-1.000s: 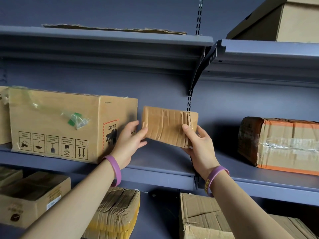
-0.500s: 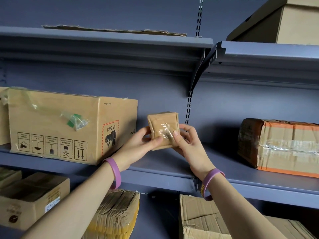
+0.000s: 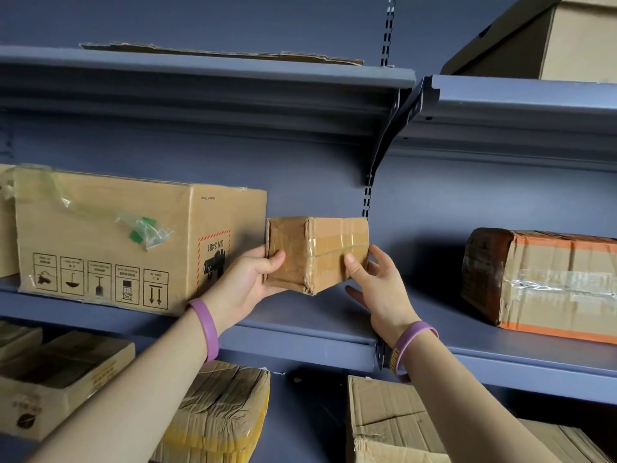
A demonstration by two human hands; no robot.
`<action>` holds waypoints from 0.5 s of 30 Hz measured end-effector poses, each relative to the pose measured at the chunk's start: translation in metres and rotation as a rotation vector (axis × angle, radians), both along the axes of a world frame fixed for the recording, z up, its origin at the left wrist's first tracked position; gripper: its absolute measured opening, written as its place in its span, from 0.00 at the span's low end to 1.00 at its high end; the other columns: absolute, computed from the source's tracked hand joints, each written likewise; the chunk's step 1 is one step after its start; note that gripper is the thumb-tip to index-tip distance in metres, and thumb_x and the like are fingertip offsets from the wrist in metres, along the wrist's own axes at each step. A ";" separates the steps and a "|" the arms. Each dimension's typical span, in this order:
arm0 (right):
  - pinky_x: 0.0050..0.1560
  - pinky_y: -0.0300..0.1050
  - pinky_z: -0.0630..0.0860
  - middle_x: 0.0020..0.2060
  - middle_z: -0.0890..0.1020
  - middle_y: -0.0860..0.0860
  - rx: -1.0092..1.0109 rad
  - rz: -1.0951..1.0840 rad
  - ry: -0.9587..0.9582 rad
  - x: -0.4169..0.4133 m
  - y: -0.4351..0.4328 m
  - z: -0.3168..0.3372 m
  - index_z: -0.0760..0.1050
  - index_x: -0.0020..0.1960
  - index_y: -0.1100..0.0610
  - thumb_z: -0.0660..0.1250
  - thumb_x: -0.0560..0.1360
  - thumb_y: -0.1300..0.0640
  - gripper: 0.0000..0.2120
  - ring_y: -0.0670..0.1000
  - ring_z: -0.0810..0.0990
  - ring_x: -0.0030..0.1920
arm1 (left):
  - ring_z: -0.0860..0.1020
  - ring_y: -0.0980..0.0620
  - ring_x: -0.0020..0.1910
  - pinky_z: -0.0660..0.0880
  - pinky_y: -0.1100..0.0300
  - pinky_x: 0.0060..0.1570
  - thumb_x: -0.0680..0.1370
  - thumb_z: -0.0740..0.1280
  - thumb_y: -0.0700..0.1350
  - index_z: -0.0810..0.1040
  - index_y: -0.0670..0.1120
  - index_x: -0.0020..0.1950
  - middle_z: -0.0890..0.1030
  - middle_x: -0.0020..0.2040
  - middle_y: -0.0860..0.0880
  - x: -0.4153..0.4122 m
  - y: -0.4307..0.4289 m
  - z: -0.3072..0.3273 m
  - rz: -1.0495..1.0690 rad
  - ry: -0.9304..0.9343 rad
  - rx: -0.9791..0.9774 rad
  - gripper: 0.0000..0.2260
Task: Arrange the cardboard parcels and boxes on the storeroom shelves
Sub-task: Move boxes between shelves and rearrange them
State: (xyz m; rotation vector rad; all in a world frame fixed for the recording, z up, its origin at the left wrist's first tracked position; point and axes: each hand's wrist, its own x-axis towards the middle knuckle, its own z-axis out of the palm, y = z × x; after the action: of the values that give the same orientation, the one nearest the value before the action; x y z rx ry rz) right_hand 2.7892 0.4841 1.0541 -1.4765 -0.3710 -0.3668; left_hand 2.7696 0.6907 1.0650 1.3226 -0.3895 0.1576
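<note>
We are at the storeroom shelves, and both hands are on the small parcel (image 3: 329, 252). It is a brown box wrapped in tape, turned so one corner edge faces us. The left hand (image 3: 245, 284) grips its left end, thumb pressed on the near face and the other fingers tucked out of sight behind. The right hand (image 3: 382, 289) pinches the right end: the thumb lies flat on the front, fingers (image 3: 379, 259) curl round the far side, and one finger reaches below.

The parcel sits low over the middle shelf (image 3: 300, 332), its bottom corner close to the shelf board. We cannot tell whether it touches. It is right beside the big printed box (image 3: 117, 235) on the left and well apart from the orange-edged parcel (image 3: 547, 285) on the right.

Each wrist carries a purple band (image 3: 207, 329). Above, a flat sheet of cardboard (image 3: 220, 53) lies on the upper shelf (image 3: 233, 73), and a large box (image 3: 567, 38) stands at top right. Below us we see an open box (image 3: 63, 379), a yellow-taped bundle (image 3: 220, 412) and a crumpled box (image 3: 394, 426).
</note>
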 end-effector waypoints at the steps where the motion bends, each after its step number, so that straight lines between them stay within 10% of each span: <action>1: 0.53 0.46 0.81 0.57 0.82 0.53 0.022 -0.019 0.007 0.002 0.000 0.000 0.73 0.65 0.53 0.69 0.79 0.54 0.16 0.51 0.82 0.56 | 0.84 0.50 0.48 0.81 0.51 0.53 0.83 0.58 0.37 0.79 0.43 0.59 0.86 0.48 0.48 0.000 0.000 0.000 0.000 -0.005 -0.006 0.11; 10: 0.60 0.56 0.79 0.52 0.81 0.57 0.070 -0.178 0.048 0.014 -0.004 -0.005 0.72 0.56 0.57 0.77 0.68 0.67 0.21 0.58 0.82 0.55 | 0.79 0.58 0.56 0.79 0.60 0.49 0.83 0.63 0.42 0.73 0.51 0.66 0.78 0.61 0.53 0.009 -0.005 -0.003 0.331 -0.100 0.030 0.12; 15: 0.56 0.48 0.79 0.53 0.82 0.57 0.083 -0.106 -0.005 0.007 -0.002 -0.001 0.71 0.58 0.60 0.82 0.64 0.55 0.30 0.54 0.83 0.52 | 0.79 0.54 0.60 0.77 0.52 0.62 0.84 0.62 0.42 0.76 0.53 0.64 0.81 0.59 0.54 0.012 -0.006 -0.004 0.361 -0.065 0.111 0.11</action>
State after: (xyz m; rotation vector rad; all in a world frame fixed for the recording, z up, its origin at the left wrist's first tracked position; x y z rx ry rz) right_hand 2.7967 0.4821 1.0527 -1.4172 -0.2792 -0.4651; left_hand 2.7821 0.6847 1.0613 1.4928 -0.2132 0.4877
